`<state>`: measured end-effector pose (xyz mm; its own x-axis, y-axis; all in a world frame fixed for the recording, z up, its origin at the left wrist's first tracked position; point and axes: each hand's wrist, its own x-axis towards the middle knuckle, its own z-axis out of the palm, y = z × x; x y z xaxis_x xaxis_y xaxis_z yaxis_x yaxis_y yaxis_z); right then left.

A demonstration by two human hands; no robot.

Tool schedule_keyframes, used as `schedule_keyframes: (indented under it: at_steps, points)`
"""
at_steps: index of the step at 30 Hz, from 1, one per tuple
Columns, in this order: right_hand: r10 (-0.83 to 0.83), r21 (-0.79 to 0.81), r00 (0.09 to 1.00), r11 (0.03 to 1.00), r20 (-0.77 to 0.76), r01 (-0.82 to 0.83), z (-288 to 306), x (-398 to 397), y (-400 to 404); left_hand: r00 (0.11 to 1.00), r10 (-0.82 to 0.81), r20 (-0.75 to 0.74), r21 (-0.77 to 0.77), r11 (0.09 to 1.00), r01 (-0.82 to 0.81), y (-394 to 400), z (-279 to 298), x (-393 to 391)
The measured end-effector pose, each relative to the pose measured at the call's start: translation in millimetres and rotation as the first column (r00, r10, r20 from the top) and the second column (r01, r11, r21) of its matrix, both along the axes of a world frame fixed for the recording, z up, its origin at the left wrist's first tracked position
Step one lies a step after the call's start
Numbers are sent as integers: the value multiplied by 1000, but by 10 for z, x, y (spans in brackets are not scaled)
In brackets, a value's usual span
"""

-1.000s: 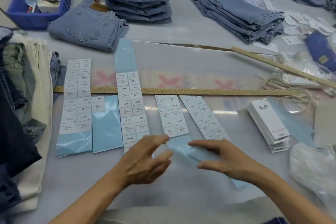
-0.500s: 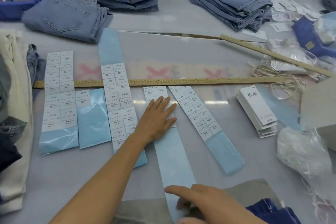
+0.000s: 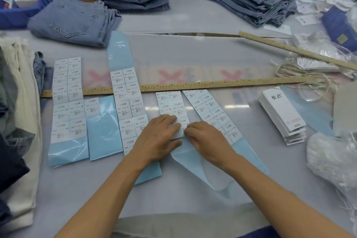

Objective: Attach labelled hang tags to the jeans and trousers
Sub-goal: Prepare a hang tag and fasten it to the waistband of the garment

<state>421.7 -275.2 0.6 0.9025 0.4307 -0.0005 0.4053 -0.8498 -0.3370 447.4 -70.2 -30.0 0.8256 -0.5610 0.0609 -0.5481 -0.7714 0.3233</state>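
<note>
Paper label sheet under both hands on the worktop [image 3: 193, 195].
The size-M label sheet [image 3: 172, 105] lies below the wooden ruler [image 3: 212, 84]; the left hand [image 3: 157, 139] presses its lower labels with flat fingers, and the right hand [image 3: 204, 138] pinches a label edge just beside it. White hang tags [image 3: 283, 114] are stacked well to the right.

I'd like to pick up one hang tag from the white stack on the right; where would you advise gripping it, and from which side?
Take the top tag of the hang tag stack by its near short end, probably coming from the front right. The stack is fanned, so the lower ends step out and give a free edge to pinch. The far end lies close to the strings, and the blue backing strip sits along its right.
</note>
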Motion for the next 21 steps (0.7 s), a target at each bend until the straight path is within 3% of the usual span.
schedule_keyframes:
  at_steps: [5,8,11,21]
  points:
    - [11,3,995,1000,102,-11,-59,24,-3,997,79,3,-107,991,-78,20,-3,-154]
    - [99,1,985,995,141,-100,-28,124,18,996,84,17,-152,985,-80,17,8,-190]
    - [169,26,983,985,75,-171,-25,209,33,994,106,5,-183,978,-104,11,24,-207]
    - [122,119,992,986,-43,-116,-58,287,41,994,108,-27,-211,971,-111,61,4,-174]
